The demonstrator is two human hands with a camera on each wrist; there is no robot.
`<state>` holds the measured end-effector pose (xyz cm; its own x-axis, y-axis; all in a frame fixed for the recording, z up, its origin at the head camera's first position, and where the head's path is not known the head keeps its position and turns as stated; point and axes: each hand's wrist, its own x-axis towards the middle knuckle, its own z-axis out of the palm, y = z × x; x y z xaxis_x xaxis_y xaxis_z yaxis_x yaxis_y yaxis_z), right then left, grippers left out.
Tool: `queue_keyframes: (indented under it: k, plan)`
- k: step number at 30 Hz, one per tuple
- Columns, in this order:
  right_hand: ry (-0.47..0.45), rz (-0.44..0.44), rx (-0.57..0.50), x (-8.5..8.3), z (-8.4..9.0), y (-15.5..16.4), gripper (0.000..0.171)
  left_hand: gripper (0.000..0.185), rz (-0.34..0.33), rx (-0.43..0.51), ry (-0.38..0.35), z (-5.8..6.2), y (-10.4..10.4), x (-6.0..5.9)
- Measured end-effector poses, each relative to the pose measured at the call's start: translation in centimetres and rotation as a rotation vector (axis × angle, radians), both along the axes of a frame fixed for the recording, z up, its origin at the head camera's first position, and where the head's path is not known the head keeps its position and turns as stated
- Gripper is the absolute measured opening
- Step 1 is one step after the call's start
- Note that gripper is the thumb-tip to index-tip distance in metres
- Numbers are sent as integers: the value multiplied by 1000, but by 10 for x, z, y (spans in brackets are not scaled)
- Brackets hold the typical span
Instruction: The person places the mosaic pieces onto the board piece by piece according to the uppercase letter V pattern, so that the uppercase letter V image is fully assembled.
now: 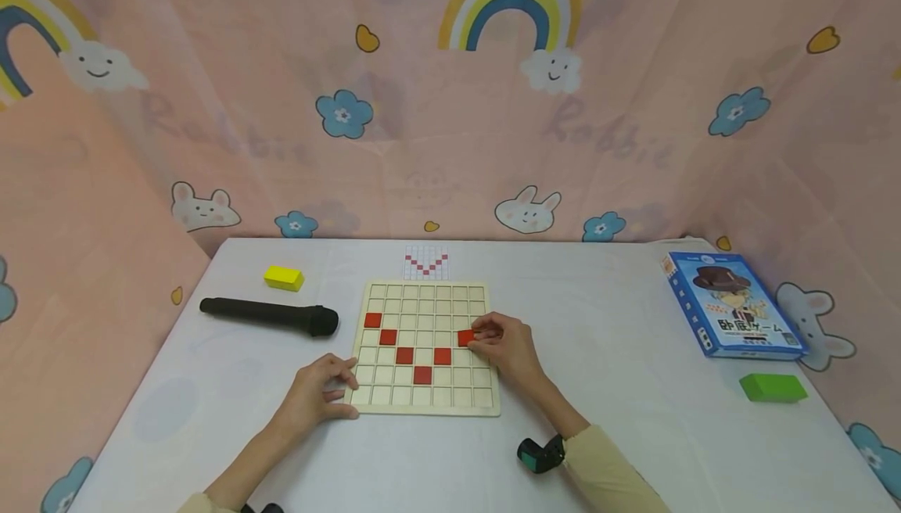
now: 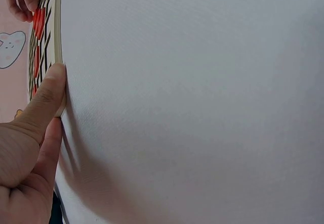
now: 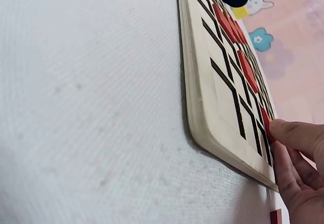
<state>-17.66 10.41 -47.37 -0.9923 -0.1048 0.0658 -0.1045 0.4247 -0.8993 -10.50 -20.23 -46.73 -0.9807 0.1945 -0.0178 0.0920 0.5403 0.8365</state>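
Note:
A pale wooden grid board [image 1: 422, 410] lies flat on the table, with several red square tiles [image 1: 422, 375] forming a V in its cells. My left hand [image 1: 313, 394] grips the board's near left corner, thumb along the front edge and fingers at the left side. At the board's right part, my right hand [image 1: 512, 347] pinches a red tile [image 1: 465, 338] over a cell; the fingers partly cover it. In the right wrist view, the thumb [image 3: 293, 133] is on that tile. Another red piece [image 3: 276, 217] rests on the table beside that hand.
Behind the board is a printed card [image 1: 426, 263] showing a red V on a grid. A black microphone [image 1: 267, 314] and a yellow block [image 1: 284, 278] lie to the left. On the right are a blue game box [image 1: 735, 306] and a green block [image 1: 773, 388].

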Motion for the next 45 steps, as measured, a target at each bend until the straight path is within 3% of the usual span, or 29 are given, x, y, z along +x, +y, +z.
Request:
queue_keyframes:
  k: [15,26,34,45]
  plan:
    - [-3,11,-38,0,-1,-1,28,36,3,6,-2,1,0,0]
    - [-24,33,-69,7,6,27,29,37,-15,-8,74,-4,1,1]
    - [-8,38,29,3,1,66,33,36,-15,7,33,-3,-2,0]
    - [22,202,194,-14,-7,89,32,36,-20,7,21,-4,-3,0]
